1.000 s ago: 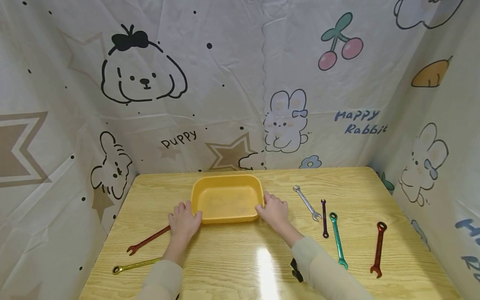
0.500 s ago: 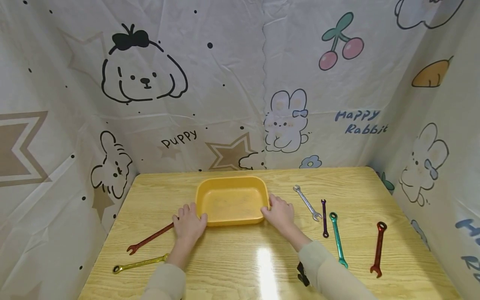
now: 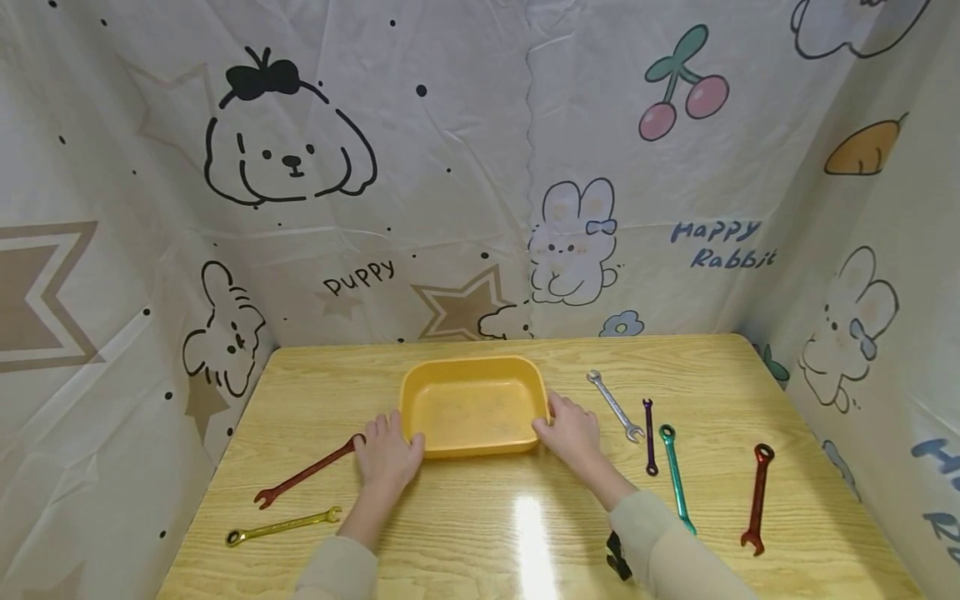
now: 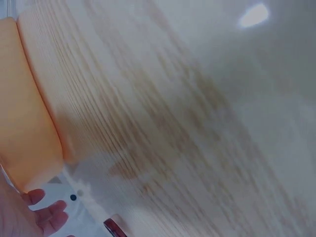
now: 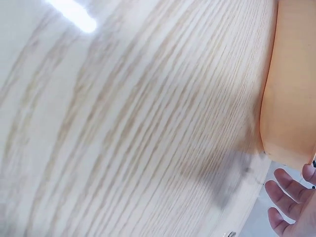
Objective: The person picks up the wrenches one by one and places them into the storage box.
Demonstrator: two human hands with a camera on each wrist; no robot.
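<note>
A shallow yellow plastic tray (image 3: 476, 408) with rounded corners lies on the table, nothing inside it. My left hand (image 3: 388, 454) holds its near left corner, the thumb at the rim and the fingers along the outer side. On the opposite side my right hand (image 3: 573, 431) grips the near right corner, with its thumb over the rim and its fingers outside. Both wrist views show the tray's outer wall (image 4: 27, 113) next to spread fingers. Close to the left hand's fingers is the ring end of a red wrench (image 3: 311, 472).
A yellow-green wrench (image 3: 283, 527) lies at the front left. To the right are a silver wrench (image 3: 615, 407), a purple wrench (image 3: 649, 437), a teal wrench (image 3: 677, 479) and another red wrench (image 3: 757, 500). A black object (image 3: 618, 557) shows beside the right sleeve. Printed cloth (image 3: 465, 167) surrounds the table.
Both hands have slid the tray to the right and slightly nearer. The ring end of the left red wrench and the far end of the yellow-green wrench have come into sight.
</note>
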